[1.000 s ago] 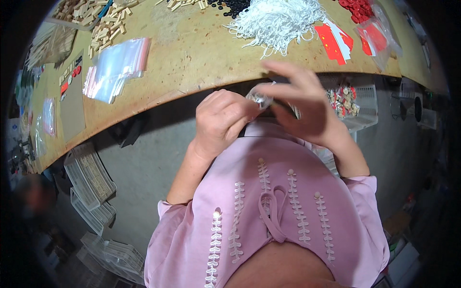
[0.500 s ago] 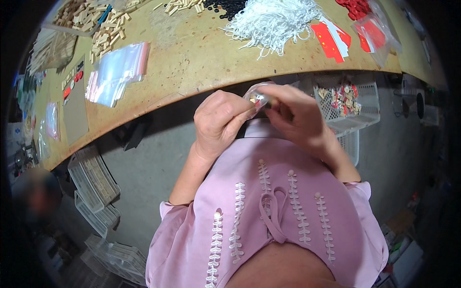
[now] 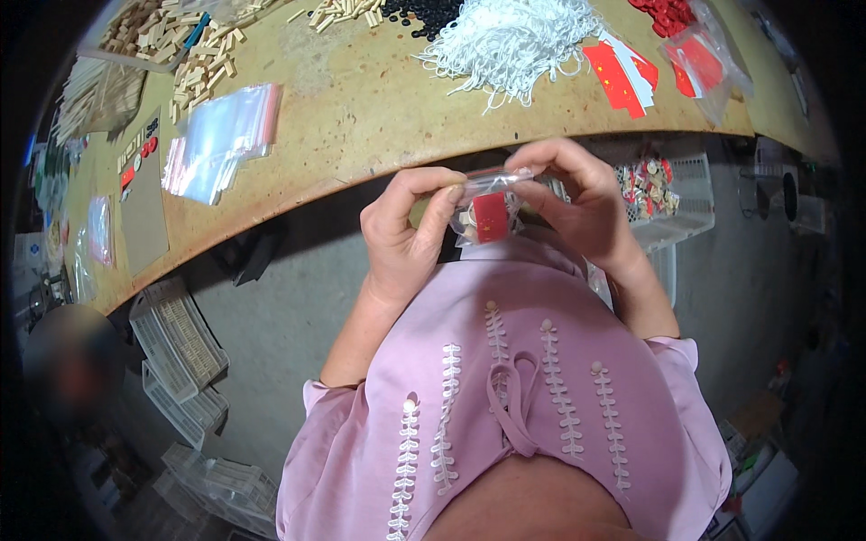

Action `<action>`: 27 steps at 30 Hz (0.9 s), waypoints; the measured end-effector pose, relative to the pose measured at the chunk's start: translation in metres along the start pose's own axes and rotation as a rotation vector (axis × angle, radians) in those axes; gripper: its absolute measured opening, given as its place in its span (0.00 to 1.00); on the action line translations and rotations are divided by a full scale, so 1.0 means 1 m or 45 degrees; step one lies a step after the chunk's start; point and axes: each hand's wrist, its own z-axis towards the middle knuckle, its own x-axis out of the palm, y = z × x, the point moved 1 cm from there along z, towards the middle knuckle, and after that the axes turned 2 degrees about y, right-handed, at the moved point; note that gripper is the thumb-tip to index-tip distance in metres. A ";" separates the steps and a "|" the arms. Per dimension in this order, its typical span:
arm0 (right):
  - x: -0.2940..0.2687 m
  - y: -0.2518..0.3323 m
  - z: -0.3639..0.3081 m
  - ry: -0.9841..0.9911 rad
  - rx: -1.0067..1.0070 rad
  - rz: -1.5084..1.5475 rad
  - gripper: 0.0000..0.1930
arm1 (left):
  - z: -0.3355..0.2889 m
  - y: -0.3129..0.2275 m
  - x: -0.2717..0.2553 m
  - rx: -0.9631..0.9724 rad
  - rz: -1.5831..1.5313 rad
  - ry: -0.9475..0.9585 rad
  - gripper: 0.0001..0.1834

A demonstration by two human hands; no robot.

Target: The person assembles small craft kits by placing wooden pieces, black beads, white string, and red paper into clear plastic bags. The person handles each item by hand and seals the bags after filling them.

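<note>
Between my hands, in front of my waist, hangs a small clear zip bag (image 3: 466,225). Inside it a red paper flag (image 3: 492,217) with yellow stars shows, along with pale wooden pieces and something whitish, partly hidden by glare. My left hand (image 3: 408,216) pinches the bag's top edge at its left corner, between thumb and bent fingers. At the other end of the same edge, my right hand (image 3: 577,198) pinches with thumb and forefinger.
On the table (image 3: 343,126) lie stacked empty zip bags (image 3: 225,140), wooden blocks (image 3: 203,77), black rings (image 3: 424,16), a heap of white cords (image 3: 510,50), red flags (image 3: 618,77) and red pieces (image 3: 663,13). A white basket (image 3: 695,194) of filled bags stands right; crates (image 3: 180,338) stand on the floor left. A person (image 3: 77,361) is at far left.
The right hand has risen and turned away from the bag's opening to its top edge. The bag now hangs spread flat, its flag facing me.
</note>
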 end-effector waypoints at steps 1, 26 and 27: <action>0.001 -0.001 0.000 0.008 0.114 0.208 0.09 | 0.000 -0.002 0.002 -0.024 -0.123 -0.019 0.05; 0.014 -0.031 -0.007 -0.017 0.374 0.840 0.06 | -0.005 0.002 0.019 -0.094 -0.526 -0.248 0.06; 0.014 -0.029 -0.007 -0.067 0.364 0.842 0.06 | -0.002 0.002 0.018 -0.101 -0.554 -0.236 0.07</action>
